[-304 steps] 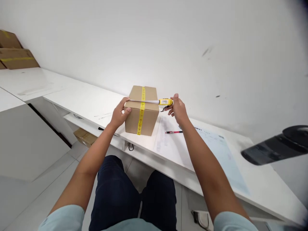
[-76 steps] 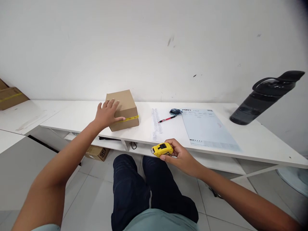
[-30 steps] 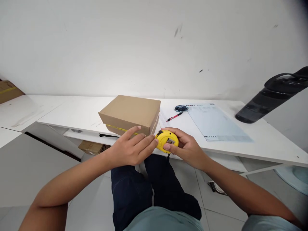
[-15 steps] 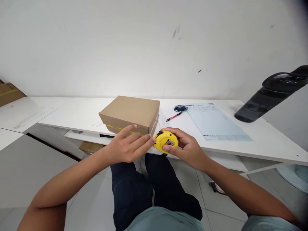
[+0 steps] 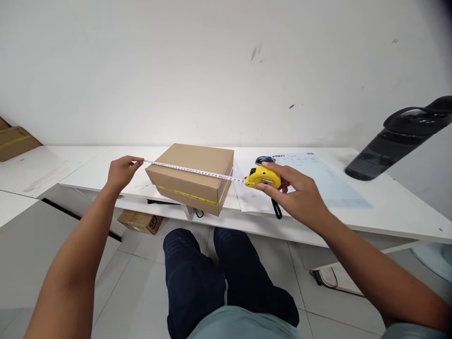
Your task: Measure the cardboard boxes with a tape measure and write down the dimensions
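Observation:
A brown cardboard box with a yellow strip along its front sits at the table's front edge, its near corner jutting past it. Left of the box, my left hand pinches the end of a white tape blade. The blade runs straight across the box's top near its front edge and beyond the right side. There my right hand grips the yellow tape measure, thumb in front and fingers behind. A black wrist strap hangs from the case.
Printed paper, a light blue sheet and a dark patterned object lie on the white table. A black bottle stands right. More cartons are at far left and below the table.
My hands have moved apart, left hand to the left and right hand to the right. The tape blade is now drawn out across the box top. The strap and printed paper show more.

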A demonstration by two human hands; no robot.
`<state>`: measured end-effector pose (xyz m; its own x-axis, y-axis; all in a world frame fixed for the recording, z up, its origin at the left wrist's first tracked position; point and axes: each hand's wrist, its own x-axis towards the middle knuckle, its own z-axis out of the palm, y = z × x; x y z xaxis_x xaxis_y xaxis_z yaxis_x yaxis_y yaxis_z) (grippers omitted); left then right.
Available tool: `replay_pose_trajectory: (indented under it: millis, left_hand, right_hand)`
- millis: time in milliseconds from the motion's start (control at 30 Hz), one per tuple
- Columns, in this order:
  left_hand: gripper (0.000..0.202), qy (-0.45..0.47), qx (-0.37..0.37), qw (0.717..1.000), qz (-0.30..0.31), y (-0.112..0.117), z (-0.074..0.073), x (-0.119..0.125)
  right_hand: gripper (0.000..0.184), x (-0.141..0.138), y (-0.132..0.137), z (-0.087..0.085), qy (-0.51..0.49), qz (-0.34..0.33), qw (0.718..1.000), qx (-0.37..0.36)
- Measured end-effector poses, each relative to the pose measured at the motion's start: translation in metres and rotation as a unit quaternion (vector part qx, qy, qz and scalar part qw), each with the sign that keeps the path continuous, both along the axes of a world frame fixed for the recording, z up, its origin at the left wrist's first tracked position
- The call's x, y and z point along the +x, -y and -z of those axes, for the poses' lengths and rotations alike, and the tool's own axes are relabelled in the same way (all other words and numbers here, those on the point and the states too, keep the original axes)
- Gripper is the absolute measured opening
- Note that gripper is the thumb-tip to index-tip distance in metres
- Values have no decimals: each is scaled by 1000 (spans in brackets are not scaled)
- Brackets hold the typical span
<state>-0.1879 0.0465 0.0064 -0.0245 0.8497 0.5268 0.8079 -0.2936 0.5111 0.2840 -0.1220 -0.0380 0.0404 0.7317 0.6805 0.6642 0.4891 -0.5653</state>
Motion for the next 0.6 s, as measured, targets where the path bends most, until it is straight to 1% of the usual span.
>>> replay_pose_trajectory:
  millis: [100,200,333,467,533,600]
  left_hand:
    - [30,36,-60,998,3,-2,4,3]
    - [33,57,-85,995,13,-3,2,11]
    - [38,57,-113,990,58,2,-4,21]
    - [44,69,-165,979,103,10,-10,27]
    - [46,66,-176,977,98,13,-13,31]
    - [45,55,-171,982,58,13,-15,37]
  right_hand:
    - [42,-8,-5,3,22,-6,1000,22]
    - [42,-16,-11,2,26,-16,999,30]
    - [43,-26,-19,-1,44,-30,998,26]
    - [43,-33,-25,-5,64,-33,997,16]
    - [43,-35,-26,-7,66,-30,997,4]
    - [44,-34,-26,-8,62,-28,998,-11]
